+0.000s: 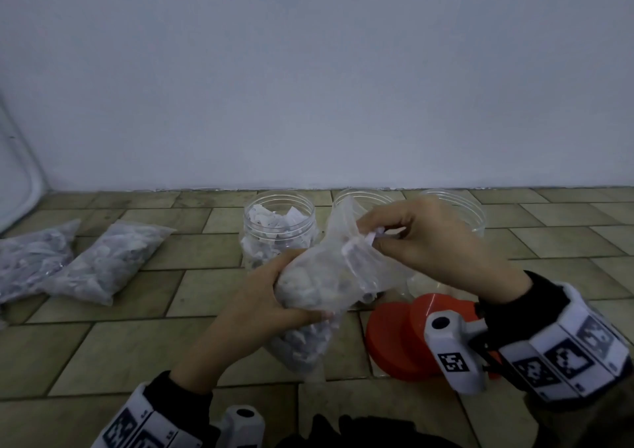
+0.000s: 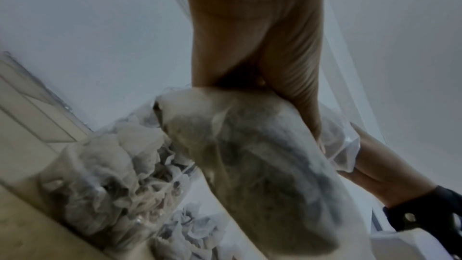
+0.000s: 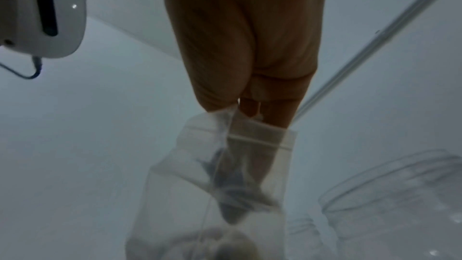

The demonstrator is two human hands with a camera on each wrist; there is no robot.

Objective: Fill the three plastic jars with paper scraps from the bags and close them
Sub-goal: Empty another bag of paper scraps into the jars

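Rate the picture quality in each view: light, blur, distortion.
Head view: dim, bluish light, soft focus, floor tiles bowed by the wide lens, yet the bag and orange lids read clearly. Left wrist view: dark, left hand underexposed, bag smeared. Right wrist view: blurriest; right hand a dark silhouette against the pale wall, empty jar faint.

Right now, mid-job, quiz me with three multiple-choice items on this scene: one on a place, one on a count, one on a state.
1. Where do the orange lids lie?
A. on the jars
B. on the floor by the right wrist
C. beside the spare bags

2. How many spare bags lie at left?
A. two
B. four
C. none

3. The left jar is:
A. capped
B. tipped over
C. open, holding scraps

B: lids rest on tiles.
A: two lie side by side.
C: no lid, paper inside.
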